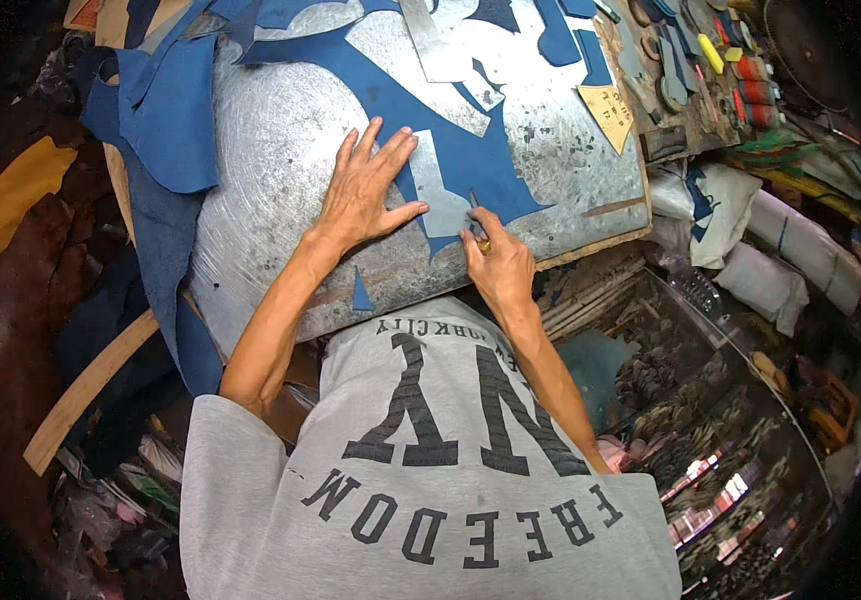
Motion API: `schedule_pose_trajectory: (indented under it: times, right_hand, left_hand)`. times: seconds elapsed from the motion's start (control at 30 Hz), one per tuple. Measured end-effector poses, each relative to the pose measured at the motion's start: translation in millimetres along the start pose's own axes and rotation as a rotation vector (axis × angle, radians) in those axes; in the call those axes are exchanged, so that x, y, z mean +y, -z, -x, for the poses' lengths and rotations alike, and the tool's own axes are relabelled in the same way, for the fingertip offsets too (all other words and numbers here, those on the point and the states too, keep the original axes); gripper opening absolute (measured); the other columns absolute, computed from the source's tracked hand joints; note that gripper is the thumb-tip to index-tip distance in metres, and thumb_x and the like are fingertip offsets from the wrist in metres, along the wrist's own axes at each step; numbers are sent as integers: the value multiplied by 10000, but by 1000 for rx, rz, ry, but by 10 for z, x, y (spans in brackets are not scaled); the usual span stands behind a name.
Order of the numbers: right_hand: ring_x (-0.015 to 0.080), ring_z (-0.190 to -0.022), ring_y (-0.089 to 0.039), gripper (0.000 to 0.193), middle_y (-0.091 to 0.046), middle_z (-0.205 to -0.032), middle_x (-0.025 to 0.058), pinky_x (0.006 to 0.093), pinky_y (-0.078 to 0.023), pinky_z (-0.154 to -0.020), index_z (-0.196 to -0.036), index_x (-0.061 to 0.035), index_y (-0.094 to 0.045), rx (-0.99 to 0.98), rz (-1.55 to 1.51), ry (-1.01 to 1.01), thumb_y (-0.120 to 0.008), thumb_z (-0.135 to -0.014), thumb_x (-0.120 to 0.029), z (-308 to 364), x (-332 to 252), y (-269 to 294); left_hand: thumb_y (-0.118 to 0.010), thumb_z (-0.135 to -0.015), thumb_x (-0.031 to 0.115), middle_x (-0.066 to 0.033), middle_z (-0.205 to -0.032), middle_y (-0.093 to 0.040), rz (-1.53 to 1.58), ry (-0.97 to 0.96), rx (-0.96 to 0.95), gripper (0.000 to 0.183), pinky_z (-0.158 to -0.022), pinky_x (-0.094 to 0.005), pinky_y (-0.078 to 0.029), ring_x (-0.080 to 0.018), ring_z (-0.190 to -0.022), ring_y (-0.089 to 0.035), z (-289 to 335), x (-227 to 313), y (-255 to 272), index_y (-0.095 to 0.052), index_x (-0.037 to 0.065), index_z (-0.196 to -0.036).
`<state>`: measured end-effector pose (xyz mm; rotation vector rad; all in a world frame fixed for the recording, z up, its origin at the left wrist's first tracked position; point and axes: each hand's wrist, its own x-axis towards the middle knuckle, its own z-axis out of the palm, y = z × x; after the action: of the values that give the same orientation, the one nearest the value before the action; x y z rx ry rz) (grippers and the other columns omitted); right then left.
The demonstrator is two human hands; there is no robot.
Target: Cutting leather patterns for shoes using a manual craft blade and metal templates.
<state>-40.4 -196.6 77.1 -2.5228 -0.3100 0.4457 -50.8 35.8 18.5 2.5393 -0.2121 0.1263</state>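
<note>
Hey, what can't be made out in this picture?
All in the head view:
Pointed tool: handle mostly hidden by the right hand.
Blue sheet: partly covered by the grey sheet.
Blue strip: far end cut off by the top edge.
Clutter, lower right: too blurred to name.

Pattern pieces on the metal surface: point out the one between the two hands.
The pale grey angular piece on the blue sheet, left hand and right hand either side; the yellow triangular piece lies farther right, away from both.

Blue sheet [462, 158], pale-grey template [440, 203], mottled silver tabletop [275, 150], black-lettered grey shirt [450, 488]
</note>
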Motion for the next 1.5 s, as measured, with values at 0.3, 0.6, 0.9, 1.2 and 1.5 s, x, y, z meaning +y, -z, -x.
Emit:
schedule_pose_trajectory:
  times: [0.3, 0.6, 0.9, 1.2, 1.5]
  right_hand:
    - [404, -706, -685, 376, -696, -819, 200, 479, -527, -594, -1200, -81, -542, -58, 38, 110, -693, -882, -213, 10, 48, 10]
    - [402, -658, -680, 479, -672, -720, 199, 486, -517, -566, -1282, -70, -494, -55, -4, 85, -702, -881, -228, -7, 123, 24]
    - [411, -646, -665, 454, -663, -727, 210, 486, -507, -559, -1264, -81, -520, -13, 11, 123, -709, -875, -220, 14, 146, -40]
    - [418, -660, -669, 453, -672, -767, 219, 480, -516, -567, -1284, -98, -516, -41, -17, 102, -696, -883, -208, 16, 124, -13]
    - [399, -749, -676, 378, -691, -863, 194, 473, -529, -635, -1235, -114, -613, -27, 87, 183, -687, -869, -173, 24, 252, 127]
  left_hand:
    - [-736, -744, 602, -95, -1473, -483, 17, -144, -168, 975, -1208, -554, -140, -364, -1470, -214, -444, -75, 0, -340, 155, -1515]
    - [-795, -674, 590, -124, -1506, -426, 65, -88, -127, 1044, -1197, -547, -199, -359, -1454, -261, -518, -238, 156, -353, 144, -1508]
    - [-775, -713, 584, -132, -1499, -435, -1, -212, -192, 999, -1202, -552, -169, -340, -1452, -276, -519, -195, 78, -357, 139, -1505]
    - [-610, -936, 264, -123, -1480, -461, -232, 9, 122, 568, -1161, -549, -248, -384, -1423, -322, -462, -883, 406, -426, 112, -1452]
    - [-592, -945, 259, -143, -1184, -673, -641, 95, 27, 371, -969, -501, -422, -329, -1138, -610, -977, -1395, 919, -598, 138, -1297]
